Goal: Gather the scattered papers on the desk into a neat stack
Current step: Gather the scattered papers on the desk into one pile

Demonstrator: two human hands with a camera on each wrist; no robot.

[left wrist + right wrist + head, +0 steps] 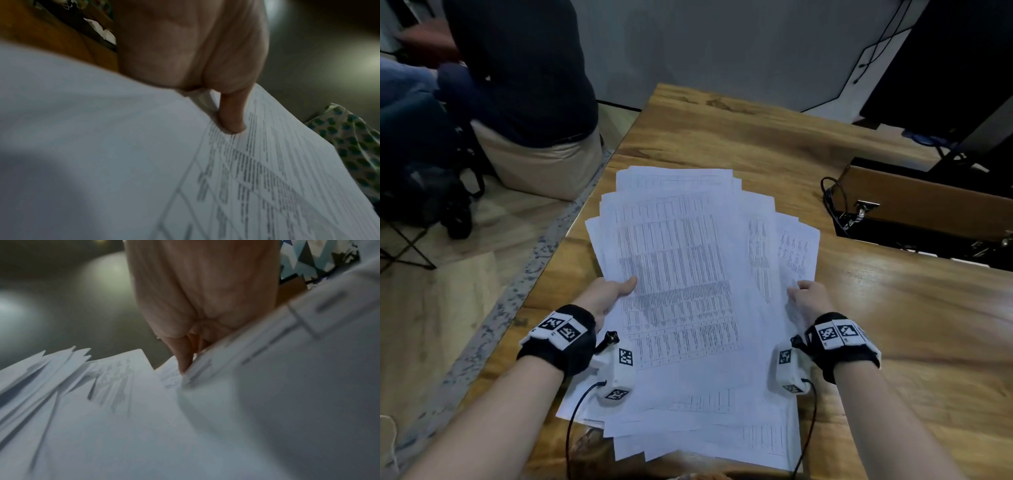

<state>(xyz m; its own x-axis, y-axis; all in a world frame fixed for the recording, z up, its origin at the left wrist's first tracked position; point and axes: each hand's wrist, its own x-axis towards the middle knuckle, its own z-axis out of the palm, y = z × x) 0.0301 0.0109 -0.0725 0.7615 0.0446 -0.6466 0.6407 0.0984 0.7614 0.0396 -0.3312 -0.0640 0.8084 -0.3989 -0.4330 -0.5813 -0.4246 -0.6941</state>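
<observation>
A fanned bundle of white printed papers (688, 274) is held over the wooden desk (893, 325), its sheets uneven at every edge. My left hand (609, 291) grips the bundle's left side, thumb lying on the top sheet. In the left wrist view the left hand (205, 68) shows its thumb pressed onto the printed papers (246, 178). My right hand (808, 298) pinches the right side. The right wrist view shows the right hand (201, 305) with its thumb on top of the ragged papers (113, 402). The other fingers are hidden under the sheets.
An open wooden box (928, 202) with cables sits at the desk's right. A dark monitor (962, 68) stands at the far right corner. A seated person (527, 85) is left of the desk, beyond its edge.
</observation>
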